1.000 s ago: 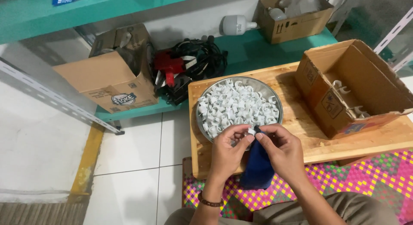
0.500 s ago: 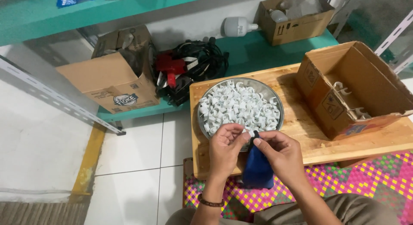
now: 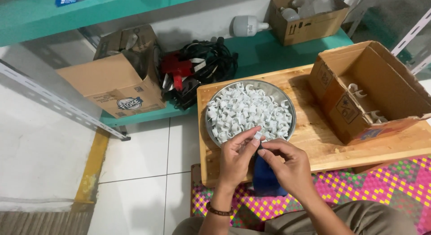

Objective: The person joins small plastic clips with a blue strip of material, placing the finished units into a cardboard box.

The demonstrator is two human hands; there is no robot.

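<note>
Item: white plastic clip (image 3: 257, 136), which I see pinched by both left hand (image 3: 237, 158) and right hand (image 3: 287, 165), lower centre, just below metal bowl (image 3: 287, 98) for easy reach.

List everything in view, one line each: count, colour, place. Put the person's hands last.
small clip: one, white, pinched between both hands' fingertips
clips in bowl: many, white, heaped
metal bowl: one, silver, on the board's left part
wooden board: one, light brown, in front of the person
open carton: one, brown, on the board's right, a few white clips inside
blue object: one, under the hands, kind unclear
woven mat: one, pink and yellow, beneath the board
cable bundle: one, black with red parts, on the teal shelf
bulb: one, white, on the shelf
shelf cartons: two, brown
left hand: on the clip
right hand: on the clip
</note>
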